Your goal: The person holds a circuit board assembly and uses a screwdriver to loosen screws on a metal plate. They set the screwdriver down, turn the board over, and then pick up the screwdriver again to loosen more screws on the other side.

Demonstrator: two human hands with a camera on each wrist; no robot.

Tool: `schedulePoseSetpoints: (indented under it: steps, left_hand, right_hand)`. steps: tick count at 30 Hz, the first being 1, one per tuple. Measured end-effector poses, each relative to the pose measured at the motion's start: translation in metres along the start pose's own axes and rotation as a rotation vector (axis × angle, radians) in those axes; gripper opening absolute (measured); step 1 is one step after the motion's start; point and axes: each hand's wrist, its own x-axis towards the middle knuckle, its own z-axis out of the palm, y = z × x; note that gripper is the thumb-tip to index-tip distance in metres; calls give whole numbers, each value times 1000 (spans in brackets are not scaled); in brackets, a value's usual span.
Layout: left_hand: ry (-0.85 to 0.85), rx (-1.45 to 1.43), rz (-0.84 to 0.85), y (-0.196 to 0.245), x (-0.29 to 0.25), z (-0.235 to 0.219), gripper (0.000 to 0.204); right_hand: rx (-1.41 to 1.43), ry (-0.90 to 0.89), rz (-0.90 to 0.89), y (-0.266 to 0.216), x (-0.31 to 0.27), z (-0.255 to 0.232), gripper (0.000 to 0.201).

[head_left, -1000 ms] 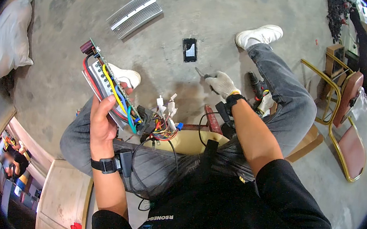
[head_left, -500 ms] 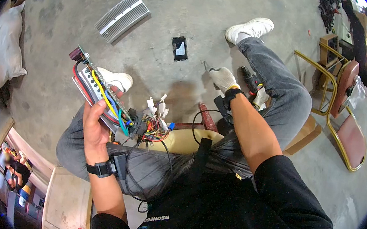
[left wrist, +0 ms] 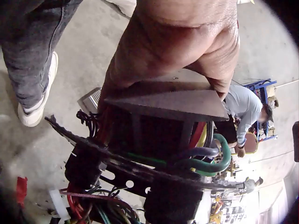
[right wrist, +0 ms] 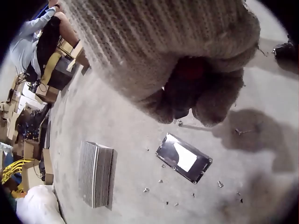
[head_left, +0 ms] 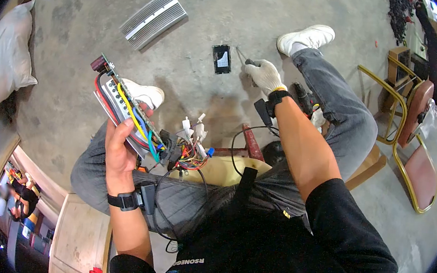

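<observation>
Left grip (head_left: 120, 145) grasps the board (head_left: 133, 101) aslant, wires (head_left: 190, 158) hanging beside it, presumably held up to spare them; right grip (head_left: 265, 77) clasps a screwdriver (head_left: 242, 55), shaft beyond its fingers, near the floor's panel (head_left: 221, 59).

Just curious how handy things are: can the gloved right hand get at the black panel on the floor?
Probably yes: the right hand is near the black panel with nothing large between, though the thin-shafted tool it grips may hinder a pickup.
</observation>
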Motion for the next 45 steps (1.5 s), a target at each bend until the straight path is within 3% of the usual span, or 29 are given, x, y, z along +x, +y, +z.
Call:
schedulePoseSetpoints:
  steps: [9, 16, 18, 23, 26, 30, 32, 36, 45]
  left_hand:
    - [-11, -12, 5, 0, 0, 0, 68]
    - [-110, -72, 42, 2, 0, 5, 74]
    - [-210, -122, 20, 2, 2, 4, 78]
    - [-321, -240, 40, 4, 1, 15, 72]
    - [-408, -196, 23, 2, 4, 13, 84]
    - [-460, -180, 23, 3, 6, 16, 82]
    - [-491, -243, 57, 3, 6, 20, 68]
    - [-514, -250, 48, -3, 8, 20, 62]
    - [-583, -171, 89, -9, 17, 17, 68]
  right_hand:
    - [-178, -8, 16, 13, 13, 2, 48]
    - [3, -61, 33, 9, -19, -18, 49]
    - [103, -119, 39, -2, -32, -28, 44]
    - [183, -171, 49, -2, -46, -38, 40]
    - [295, -196, 46, -27, -69, -48, 33]
    - [306, -246, -12, -42, -91, -56, 29]
    - [324, -246, -18, -53, -104, -57, 28]
    - [287, -272, -30, -62, -120, -60, 26]
    - [178, -289, -138, -104, -191, -74, 32]
